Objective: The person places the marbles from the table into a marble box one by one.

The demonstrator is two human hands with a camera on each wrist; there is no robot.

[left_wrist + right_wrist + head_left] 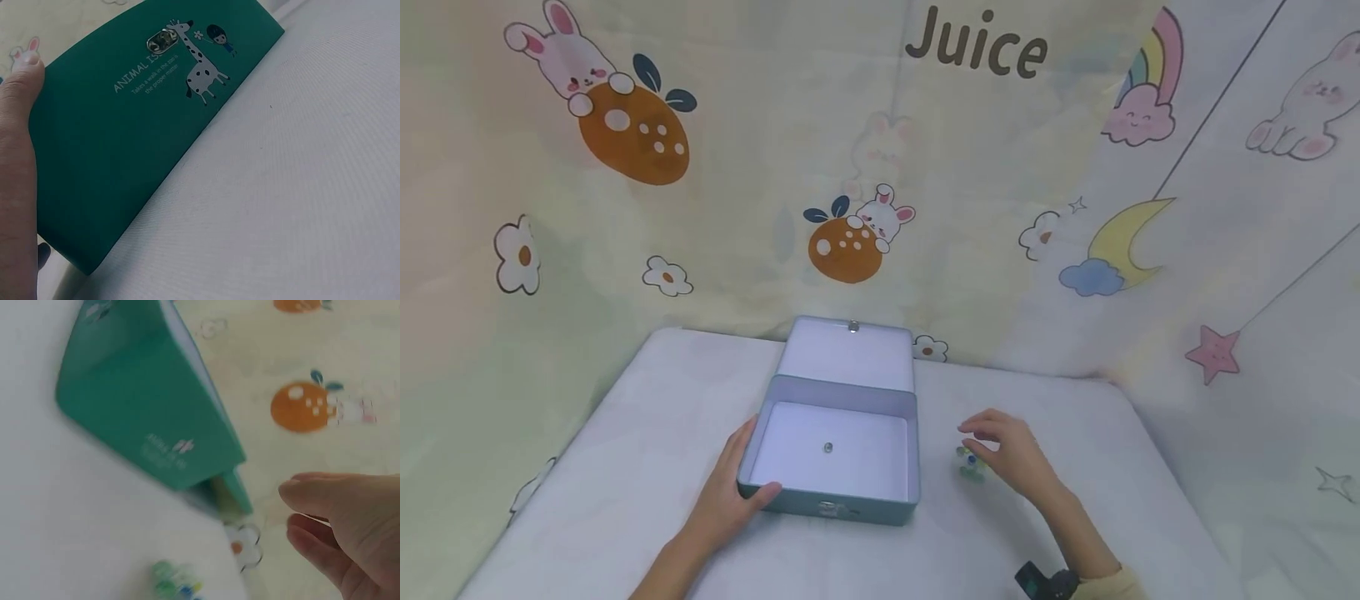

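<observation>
A green metal box [835,507] with a white inside stands on the table, its lid [846,354] tipped back at the far side. One small glass marble [828,447] lies on the box floor. My left hand [730,483] holds the box's near left corner, thumb over the front rim and fingers along the left side. To the right of the box, a little cluster of green, blue and yellow glass marbles [972,473] sits on the cloth. Over it hovers my right hand [1011,454], fingers loosely bent, a gap between thumb and fingertips and nothing seen between them.
A white cloth [685,400] covers the table. Behind it hangs a printed curtain [737,167] with rabbits, oranges and flowers. The box front carries a metal clasp [162,41] and a giraffe print [201,72]. A black device [1045,581] is worn on the right wrist.
</observation>
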